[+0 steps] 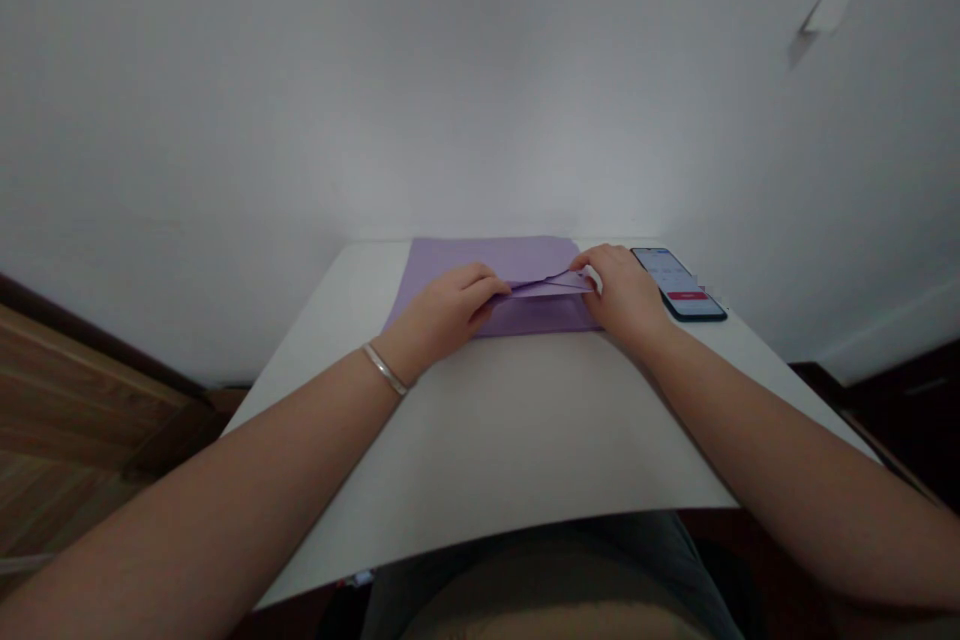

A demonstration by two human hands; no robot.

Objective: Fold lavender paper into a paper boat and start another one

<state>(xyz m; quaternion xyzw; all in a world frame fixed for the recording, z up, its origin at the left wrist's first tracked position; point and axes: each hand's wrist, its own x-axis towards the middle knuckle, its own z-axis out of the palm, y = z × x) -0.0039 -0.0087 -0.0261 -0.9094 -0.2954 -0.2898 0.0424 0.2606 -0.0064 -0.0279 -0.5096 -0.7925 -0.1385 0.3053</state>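
A small folded purple paper [551, 287] is held just above a larger purple sheet [480, 255] that lies flat at the back of the white table. My left hand [454, 305], with a silver bangle at its wrist, pinches the left end of the folded paper. At the other end, the thumb and fingers of my right hand [621, 295] grip its right edge. Several folded layers show along the top of the paper, with one slanting crease line between the hands. My fingers hide both of its ends.
A phone [679, 282] with a lit screen lies on the white table [517, 440], right of my right hand. Behind the table rises a pale wall [480, 80]. Wooden furniture [82, 420] stands at the lower left.
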